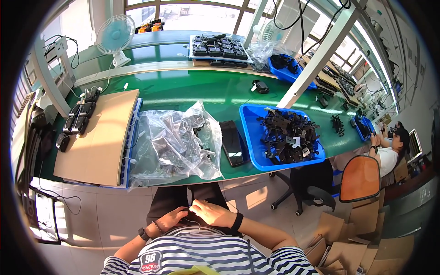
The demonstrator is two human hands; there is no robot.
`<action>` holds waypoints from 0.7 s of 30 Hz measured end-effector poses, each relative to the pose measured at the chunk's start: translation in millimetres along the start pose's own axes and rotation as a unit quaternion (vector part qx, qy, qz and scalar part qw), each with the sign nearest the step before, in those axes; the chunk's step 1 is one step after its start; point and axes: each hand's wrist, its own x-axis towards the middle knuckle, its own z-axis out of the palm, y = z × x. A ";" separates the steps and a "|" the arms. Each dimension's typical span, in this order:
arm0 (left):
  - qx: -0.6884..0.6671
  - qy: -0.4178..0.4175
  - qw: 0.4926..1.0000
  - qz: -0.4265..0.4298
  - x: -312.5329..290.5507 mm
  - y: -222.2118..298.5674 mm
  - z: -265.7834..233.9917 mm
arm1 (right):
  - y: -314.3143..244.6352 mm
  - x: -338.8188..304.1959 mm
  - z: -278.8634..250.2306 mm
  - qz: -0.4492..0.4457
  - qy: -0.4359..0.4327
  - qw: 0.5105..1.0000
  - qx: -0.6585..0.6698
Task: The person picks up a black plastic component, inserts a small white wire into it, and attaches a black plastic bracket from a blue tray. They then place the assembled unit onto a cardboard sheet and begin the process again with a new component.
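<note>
A green bench [201,87] bears a plastic bag [174,142]. Left hand [170,219] sits beside right hand [215,214]; grip, I cannot tell

Both hands [213,213] sit close together, forearms [263,233] angled inward.

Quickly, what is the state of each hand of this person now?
Left hand: at the lap, fingertips hidden; open or closed cannot be told.
Right hand: fingers bent, beside the left; whether it holds anything cannot be told.

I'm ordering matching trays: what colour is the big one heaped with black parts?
The tray is blue, seen best in the head view.
</note>
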 end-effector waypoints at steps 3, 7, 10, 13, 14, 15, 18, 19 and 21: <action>0.034 -0.030 0.999 0.019 7.8 -6.8 -4.5 | 3.2 -1.9 2.6 0.033 -0.058 0.996 0.058; 0.005 -0.041 0.999 0.002 11.5 -10.6 -7.2 | -4.5 6.4 1.6 0.138 -0.147 0.979 -0.030; -0.013 -0.039 0.999 -0.014 9.4 -8.0 -7.6 | -4.6 0.2 -3.0 0.047 -0.010 0.995 0.087; -0.001 -0.039 0.999 -0.021 9.1 -7.7 -10.2 | -2.3 2.8 11.5 0.050 0.042 0.992 0.110; -0.022 -0.037 0.999 -0.023 12.1 -12.2 -13.1 | -0.9 3.4 15.7 0.052 0.069 0.989 0.120; -0.043 -0.035 0.998 -0.025 14.1 -15.4 -15.1 | 1.3 3.4 19.3 0.055 0.071 0.989 0.119; -0.069 -0.045 0.996 -0.015 17.7 -21.7 -15.7 | 4.5 3.7 29.1 0.117 0.063 0.988 0.081; -0.079 -0.052 0.996 0.000 18.1 -21.8 -16.7 | 3.7 4.5 31.6 0.127 0.072 0.986 0.081; -0.080 -0.068 0.994 0.009 19.7 -23.7 -18.2 | -0.2 9.2 28.3 0.147 0.060 0.985 0.068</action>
